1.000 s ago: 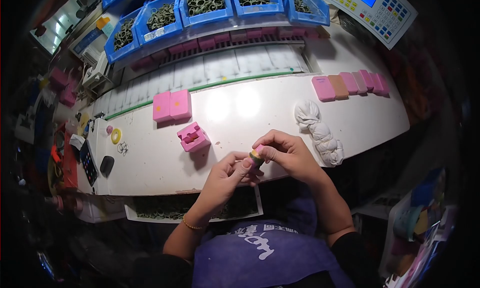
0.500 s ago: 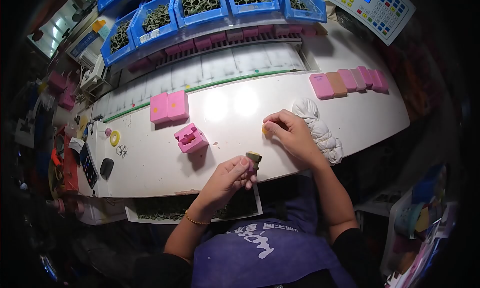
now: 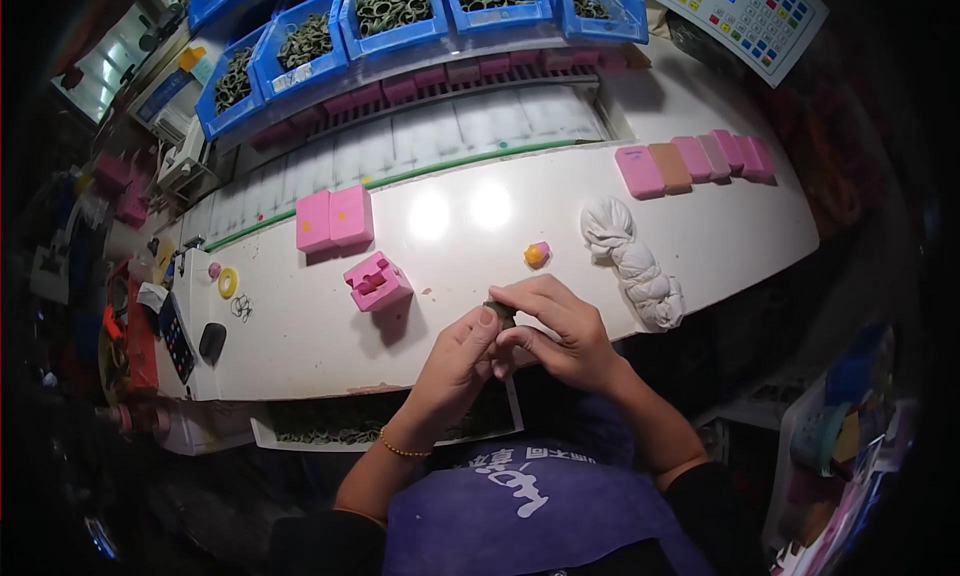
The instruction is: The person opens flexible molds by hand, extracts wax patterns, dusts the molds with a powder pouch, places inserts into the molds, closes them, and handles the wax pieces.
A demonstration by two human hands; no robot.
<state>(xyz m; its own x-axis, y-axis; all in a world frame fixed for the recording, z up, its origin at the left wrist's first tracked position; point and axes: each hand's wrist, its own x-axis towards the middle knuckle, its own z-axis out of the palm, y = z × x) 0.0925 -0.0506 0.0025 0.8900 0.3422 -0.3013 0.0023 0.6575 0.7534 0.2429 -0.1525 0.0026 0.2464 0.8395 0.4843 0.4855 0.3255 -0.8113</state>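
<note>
Fingertips of the left hand [image 3: 465,348] and right hand [image 3: 560,328] pinch a small dark-green piece [image 3: 503,314] between them, mostly hidden by the fingers, above the front edge of the white worktable [image 3: 300,351]. Taking that piece as the dial's centre, a small yellow-and-pink plug [image 3: 537,255] lies apart at one o'clock. Between nine and ten sits a notched pink mould block [image 3: 382,288], with two plain pink blocks [image 3: 335,221] side by side beyond at ten. A twisted white cloth [image 3: 632,263] lies just past two; farther off, near two, stands a row of pink and tan blocks [image 3: 672,168]. Blue bins [image 3: 400,36] of dark-green rings line eleven to twelve.
</note>
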